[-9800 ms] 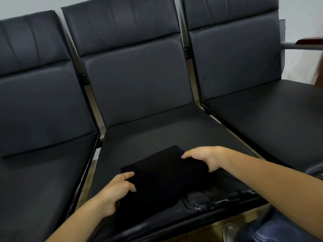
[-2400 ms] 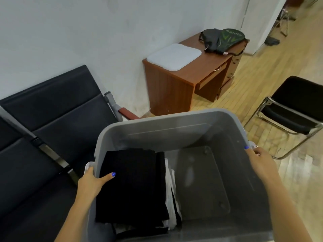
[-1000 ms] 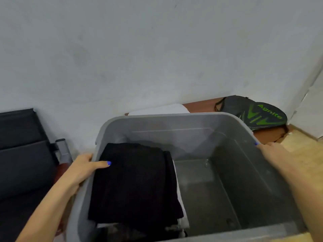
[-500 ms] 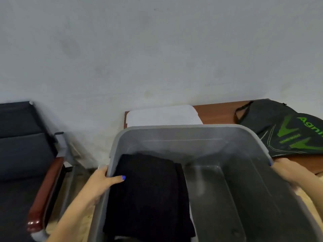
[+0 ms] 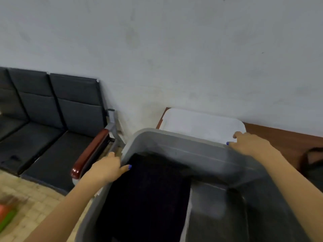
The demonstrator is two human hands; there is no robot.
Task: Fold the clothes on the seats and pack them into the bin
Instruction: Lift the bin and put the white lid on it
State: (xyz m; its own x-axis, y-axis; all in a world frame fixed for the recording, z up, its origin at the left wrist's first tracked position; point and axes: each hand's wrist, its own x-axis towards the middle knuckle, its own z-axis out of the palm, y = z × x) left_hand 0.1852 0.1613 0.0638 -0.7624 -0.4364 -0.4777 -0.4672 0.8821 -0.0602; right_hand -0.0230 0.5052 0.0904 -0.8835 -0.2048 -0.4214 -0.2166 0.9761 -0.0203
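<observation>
Grey plastic fills the lower middle of the view: one bin [image 5: 201, 154], held at its rim by two hands. The left hand [image 5: 106, 169] grasps the bin's left rim, its thumb hooked over the edge to the inside and touching the dark cloth there, the other fingers hidden outside the wall. The right hand [image 5: 250, 144] grasps the far right rim, its fingers curled over the edge beside the white lid. Both forearms reach in from the bottom of the frame, and the right one covers part of the bin's right wall.

Inside the bin, against its left wall, lies one folded black garment [image 5: 148, 194] on top of a stack; a thin white edge [image 5: 187, 213] of something beneath shows along its right side, and how many pieces lie under it cannot be told. The bin's right half shows bare grey floor.

Beyond the far rim, one white lid [image 5: 201, 124] rests on a brown wooden desk [image 5: 283, 142], with a dark bag [image 5: 312, 165] at the desk's right edge, partly cut off. To the left, three black seats [image 5: 52, 137] in a row stand against the pale wall [image 5: 174, 49], ending in a reddish-brown armrest [image 5: 90, 154] just beside the left hand. A blurred orange and green object [image 5: 7, 215] lies on the tiled floor [image 5: 35, 198] at lower left.
</observation>
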